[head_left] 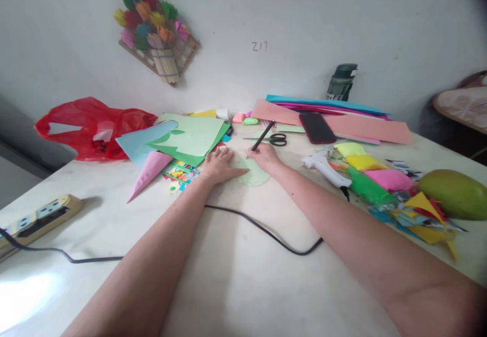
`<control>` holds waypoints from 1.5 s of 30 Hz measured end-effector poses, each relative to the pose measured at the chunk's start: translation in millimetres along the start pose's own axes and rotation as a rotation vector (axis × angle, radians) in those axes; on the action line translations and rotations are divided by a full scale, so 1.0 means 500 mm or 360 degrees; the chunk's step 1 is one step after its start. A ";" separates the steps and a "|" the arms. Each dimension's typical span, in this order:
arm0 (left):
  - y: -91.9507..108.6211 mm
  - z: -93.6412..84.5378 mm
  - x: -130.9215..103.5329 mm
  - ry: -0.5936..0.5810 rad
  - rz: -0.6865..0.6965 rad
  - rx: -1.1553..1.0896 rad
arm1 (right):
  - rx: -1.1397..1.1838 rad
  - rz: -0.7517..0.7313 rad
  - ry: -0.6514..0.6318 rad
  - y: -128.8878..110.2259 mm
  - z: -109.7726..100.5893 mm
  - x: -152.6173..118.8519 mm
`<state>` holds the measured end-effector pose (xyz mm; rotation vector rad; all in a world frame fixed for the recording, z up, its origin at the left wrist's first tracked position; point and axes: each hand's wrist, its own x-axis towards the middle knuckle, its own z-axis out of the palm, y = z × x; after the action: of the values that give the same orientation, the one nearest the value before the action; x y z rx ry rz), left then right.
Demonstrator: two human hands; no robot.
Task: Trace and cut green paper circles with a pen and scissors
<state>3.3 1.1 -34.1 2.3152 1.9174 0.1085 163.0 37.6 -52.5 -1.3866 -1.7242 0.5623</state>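
Observation:
A pale green paper circle (254, 176) with curved lines along its lower edge lies flat on the white table. My left hand (219, 166) is spread out beside it, the thumb resting on its left part. In my right hand (265, 156) is a dark pen (263, 135), gripped near its lower end and tilted up to the right, its tip at the upper part of the circle. Just behind that hand lies a pair of black-handled scissors (277, 139). Paper scraps (182, 172) are strewn left of my left hand.
Green sheets (190, 136), a pink paper cone (149, 172) and a red plastic bag (91, 129) lie left. On the right are a phone (317, 128), a white glue gun (325, 169), clay packets (365, 163) and a green fruit-like object (454, 193). A black cord (262, 231) crosses the table.

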 end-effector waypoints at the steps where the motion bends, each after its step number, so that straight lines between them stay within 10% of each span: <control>1: -0.001 0.000 0.000 0.0002 0.0004 0.0001 | 0.0004 -0.0005 0.0009 0.001 0.001 0.000; 15: 0.000 0.001 0.002 0.0055 -0.0076 -0.0142 | 0.0059 0.0024 0.0229 -0.007 -0.013 -0.009; 26: -0.009 0.004 -0.015 0.0597 0.0306 0.0013 | -0.0764 0.0052 0.0134 -0.058 -0.034 -0.080; 35: 0.014 0.000 -0.027 0.1048 0.0318 -0.0122 | -0.0010 -0.0345 -0.0105 0.001 -0.024 -0.030; 45: 0.007 0.011 -0.017 0.0454 0.0007 0.0172 | 0.0116 -0.0167 0.0155 0.000 -0.022 -0.018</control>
<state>5.7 -8.2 -38.6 2.4895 2.0938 0.3631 172.3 27.3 -49.4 -1.2450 -1.6711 0.4866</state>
